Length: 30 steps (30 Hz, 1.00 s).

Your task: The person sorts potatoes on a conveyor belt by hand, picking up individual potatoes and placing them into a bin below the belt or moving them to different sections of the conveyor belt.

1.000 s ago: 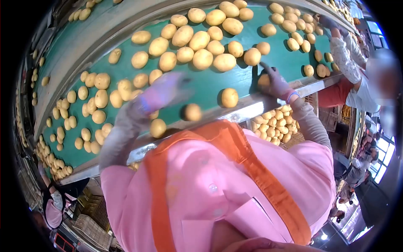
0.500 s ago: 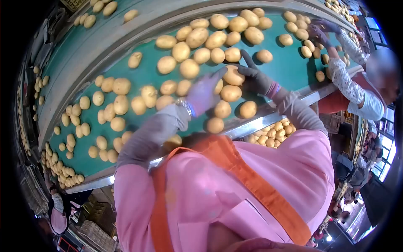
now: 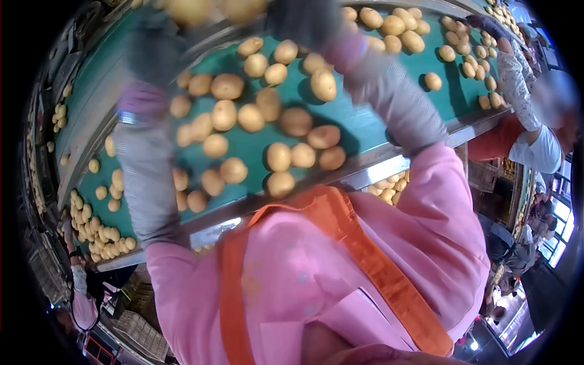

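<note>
Both arms reach far forward over a green conveyor belt (image 3: 356, 125) strewn with pale yellow potatoes (image 3: 227, 87). My left hand (image 3: 155, 48), in a dark glove with a purple cuff, is smeared by motion over the belt's far rail. At the top edge of the view, my right hand (image 3: 307, 21) is gloved too and just as blurred. Between the hands are two large, blurred potatoes (image 3: 188, 9), cut off by the frame; I cannot tell whether the fingers grip them. Below my right wrist a potato (image 3: 323, 84) lies on the belt.
A metal rail (image 3: 377, 173) edges the belt at my front, with more potatoes (image 3: 386, 188) beneath it. Beyond the far rail runs a second lane (image 3: 91, 79). At right a co-worker's patterned sleeve (image 3: 517, 91) reaches over the belt; another person (image 3: 85, 304) stands lower left.
Both hands have moved from the potatoes near the belt's middle, up and forward to the far side, spreading apart. The potatoes on the belt have shifted.
</note>
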Motion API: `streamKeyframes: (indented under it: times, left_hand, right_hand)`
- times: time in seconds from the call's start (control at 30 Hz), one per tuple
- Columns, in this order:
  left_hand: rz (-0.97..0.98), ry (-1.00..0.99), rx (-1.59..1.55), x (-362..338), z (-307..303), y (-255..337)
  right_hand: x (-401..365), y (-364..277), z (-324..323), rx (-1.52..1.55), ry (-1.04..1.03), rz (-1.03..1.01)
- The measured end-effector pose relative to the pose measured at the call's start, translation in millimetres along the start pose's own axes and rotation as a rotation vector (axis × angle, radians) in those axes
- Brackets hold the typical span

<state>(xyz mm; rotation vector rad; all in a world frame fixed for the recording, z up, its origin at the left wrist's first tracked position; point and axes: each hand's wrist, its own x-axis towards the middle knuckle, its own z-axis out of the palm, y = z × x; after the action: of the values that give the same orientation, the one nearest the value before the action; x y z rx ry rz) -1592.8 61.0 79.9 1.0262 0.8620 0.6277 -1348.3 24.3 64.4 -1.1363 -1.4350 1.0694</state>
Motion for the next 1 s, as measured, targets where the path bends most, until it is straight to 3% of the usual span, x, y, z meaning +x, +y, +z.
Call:
streamKeyframes:
  times: [0.03, 0.07, 0.1, 0.13, 0.17, 0.2, 0.23, 0.27, 0.33, 0.37, 0.4, 0.47, 0.53, 0.6, 0.7, 0.87, 0.9, 0.93, 0.97, 1.0]
  left_hand:
    - [0.238, 0.199, -0.242, -8, -20, 36]
    - [0.487, 0.391, -0.488, -15, -41, 56]
    - [0.498, 0.389, -0.487, -20, -72, 44]
    - [0.638, 0.314, -0.019, -25, -104, 10]
    - [0.751, 0.226, 0.453, -28, -122, -20]
    - [0.625, 0.229, 0.458, -47, -83, -39]
    - [0.324, 0.284, 0.794, -59, -73, -66]
    - [0.078, 0.252, 0.701, -65, -53, -93]
    - [0.132, 0.117, 1.094, -72, -30, -138]
    - [0.301, 0.135, 1.263, -70, -14, -137]
    - [0.474, 0.153, 1.431, -67, 1, -135]
    - [0.424, 0.119, 1.423, -44, 10, -130]
    - [0.380, 0.086, 1.349, -18, 4, -129]
    - [0.170, -0.128, 1.370, 1, 3, -110]
    - [0.025, -0.254, 1.333, 16, -4, -106]
    - [0.030, -0.061, 1.351, -24, -25, -115]
    - [0.038, -0.155, 1.381, -37, -37, -115]
    - [0.039, -0.256, 1.409, -50, -48, -117]
    - [0.025, -0.268, 1.415, -64, -58, -120]
    - [0.043, -0.298, 1.448, -78, -68, -122]
  right_hand:
    - [35, -22, -4, 0.970, -0.086, 0.047]
    - [56, -13, -30, 0.784, -0.109, -0.064]
    - [61, 2, -62, 0.517, -0.142, -0.085]
    - [54, 21, -103, -0.451, -0.189, -0.312]
    - [32, 37, -129, -0.456, -0.192, -0.310]
    - [10, 56, -153, -0.658, -0.154, -0.008]
    - [-9, 74, -173, -0.853, -0.107, 0.294]
    - [-25, 90, -187, -1.040, -0.051, 0.603]
    - [-50, 119, -199, -0.955, -0.115, 0.583]
    - [-44, 163, -220, -1.051, -0.104, 0.600]
    - [-38, 142, -195, -1.050, -0.108, 0.602]
    - [-19, 65, -102, -1.261, 0.106, 0.852]
    - [-15, 121, -132, -1.255, 0.158, 0.745]
    - [-12, 127, -122, -0.914, 0.224, 0.597]
    - [-21, 104, -66, -1.031, 0.205, 0.610]
    - [-30, 91, -19, -0.944, 0.072, 0.512]
    - [-21, 81, -12, -0.847, 0.034, 0.437]
    - [-3, 67, 0, -1.006, 0.023, 0.413]
    - [9, -2, 41, -0.759, -0.065, 0.472]
    - [32, -18, 51, -0.741, -0.058, 0.485]
